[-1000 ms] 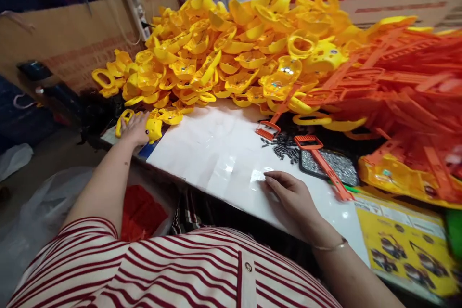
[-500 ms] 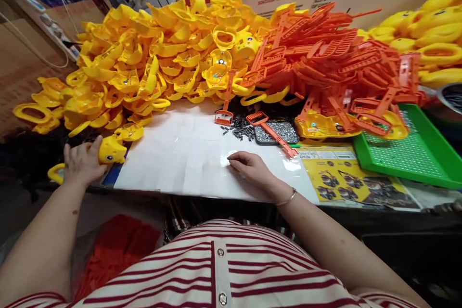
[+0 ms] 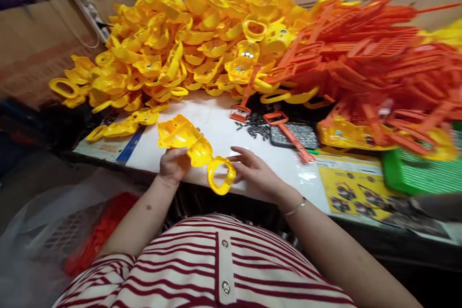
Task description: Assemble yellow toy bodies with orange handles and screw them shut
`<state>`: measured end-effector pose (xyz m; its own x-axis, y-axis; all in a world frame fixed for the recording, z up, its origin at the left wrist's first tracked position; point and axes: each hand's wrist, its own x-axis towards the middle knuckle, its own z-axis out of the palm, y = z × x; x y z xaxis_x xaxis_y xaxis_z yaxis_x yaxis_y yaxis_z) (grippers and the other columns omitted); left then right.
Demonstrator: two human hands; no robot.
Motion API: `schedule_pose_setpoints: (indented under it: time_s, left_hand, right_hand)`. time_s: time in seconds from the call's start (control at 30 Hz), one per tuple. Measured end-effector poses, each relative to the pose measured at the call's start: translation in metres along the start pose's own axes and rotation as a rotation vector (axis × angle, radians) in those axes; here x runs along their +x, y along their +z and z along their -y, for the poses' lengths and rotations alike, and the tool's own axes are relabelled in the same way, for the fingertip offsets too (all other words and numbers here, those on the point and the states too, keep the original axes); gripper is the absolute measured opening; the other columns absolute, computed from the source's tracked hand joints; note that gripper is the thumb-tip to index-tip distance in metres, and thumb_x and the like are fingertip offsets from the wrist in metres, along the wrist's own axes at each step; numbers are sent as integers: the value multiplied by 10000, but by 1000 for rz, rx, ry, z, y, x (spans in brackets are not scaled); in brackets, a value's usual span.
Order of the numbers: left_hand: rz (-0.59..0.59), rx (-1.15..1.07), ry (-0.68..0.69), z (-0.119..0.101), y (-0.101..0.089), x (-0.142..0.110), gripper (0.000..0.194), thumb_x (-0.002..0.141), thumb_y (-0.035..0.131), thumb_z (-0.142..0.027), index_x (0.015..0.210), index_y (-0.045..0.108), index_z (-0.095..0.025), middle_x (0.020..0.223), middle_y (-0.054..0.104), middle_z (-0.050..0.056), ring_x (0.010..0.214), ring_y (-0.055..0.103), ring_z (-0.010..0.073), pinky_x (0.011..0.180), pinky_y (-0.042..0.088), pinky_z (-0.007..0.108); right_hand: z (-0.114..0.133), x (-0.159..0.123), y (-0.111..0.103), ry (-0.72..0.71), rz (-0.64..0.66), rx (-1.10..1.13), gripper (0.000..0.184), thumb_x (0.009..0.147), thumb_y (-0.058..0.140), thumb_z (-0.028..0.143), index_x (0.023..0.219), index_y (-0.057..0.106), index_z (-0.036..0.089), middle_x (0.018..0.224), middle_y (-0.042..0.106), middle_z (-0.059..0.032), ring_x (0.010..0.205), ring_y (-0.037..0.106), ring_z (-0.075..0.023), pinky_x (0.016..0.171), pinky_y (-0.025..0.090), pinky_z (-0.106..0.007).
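Head view: my left hand grips a yellow plastic shell from below, holding it just above the near edge of the counter. Shell's hollow side faces up at the far-left end; its ring handle hangs at the near-right end. My right hand is open, fingers loosely spread, fingertips at the ring handle; can't tell if they actually touch it. Right hand holds nothing.

White sheet covers the counter under both hands. Far left and centre: big heap of yellow shells, same type as the one I hold. Far right: heap of orange plastic arms, blurred. Between the heaps and my hands: small pile of dark screws, a dark tray just right of it, one orange arm lying across that tray. Right of my right hand: yellow printed leaflet, then a green tray at the right edge.
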<state>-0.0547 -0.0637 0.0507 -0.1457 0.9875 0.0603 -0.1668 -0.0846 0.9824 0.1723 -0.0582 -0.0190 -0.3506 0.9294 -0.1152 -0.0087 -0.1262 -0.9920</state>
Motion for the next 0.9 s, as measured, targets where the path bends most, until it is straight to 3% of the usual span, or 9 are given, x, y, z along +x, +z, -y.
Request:
schedule_pose_setpoints:
  time_s: [0.1,0.23,0.37,0.53,0.6,0.67,0.73,0.8,0.9]
  left_hand:
    - [183,-234,-166,27,27,-4,573,610,651,-384,1151,609,-203,1083,714,102,1170,619,349,942,531,502]
    - [142,-311,-244,44,34,4,586,608,705,-269,1181,595,-224,1069,721,60,1076,668,270,881,561,391]
    - [47,-122,-315,43,31,6,698,618,750,-239,1270,504,-289,1111,683,22,922,691,185,715,580,288]
    - [50,129,-379,44,30,4,824,597,781,-268,1344,433,-245,1006,635,21,594,636,112,487,545,248]
    - [58,110,-378,46,30,4,838,593,772,-256,1355,423,-258,1028,616,11,590,629,89,501,561,242]
    - [52,94,-359,47,32,3,820,591,763,-250,1343,437,-267,1057,622,10,661,654,95,531,566,219]
    - [55,105,-342,48,35,2,798,595,759,-264,1333,456,-257,1041,651,12,702,664,105,541,556,200]
    - [58,131,-344,48,38,0,811,594,765,-291,1343,460,-223,933,680,1,644,643,97,529,537,194]
    - [51,166,-347,49,39,-3,852,585,771,-336,1357,454,-168,724,647,-50,504,559,66,500,502,195]
  right_hand:
    - [11,-12,12,40,102,32,574,764,714,452,1267,568,217,908,707,-27,647,633,-117,606,545,-258]
    - [23,-29,9,66,68,-54,417,776,674,413,1127,629,194,883,680,-21,650,599,-113,601,508,-245]
    - [26,-42,-3,106,11,-183,371,817,607,397,1115,632,178,953,696,-54,704,615,-138,650,508,-273]
    - [42,-43,-25,22,151,-535,306,833,605,475,911,724,205,880,729,-66,747,628,-193,680,482,-312]
    - [51,-33,-43,-79,52,-690,312,838,603,505,868,743,228,834,721,-66,735,614,-199,660,458,-311]
    - [59,-15,-63,-160,-145,-891,292,873,567,465,887,750,237,857,709,-73,768,601,-205,671,434,-312]
    - [63,8,-80,-163,-283,-1139,293,912,504,373,929,750,214,907,692,-94,816,587,-217,692,406,-322]
    - [65,33,-91,-158,-331,-1370,308,925,456,268,950,750,177,932,673,-127,857,565,-234,713,376,-341]
    - [66,68,-94,-266,-249,-1602,319,895,441,131,946,754,153,1007,653,-162,965,531,-261,794,350,-375]
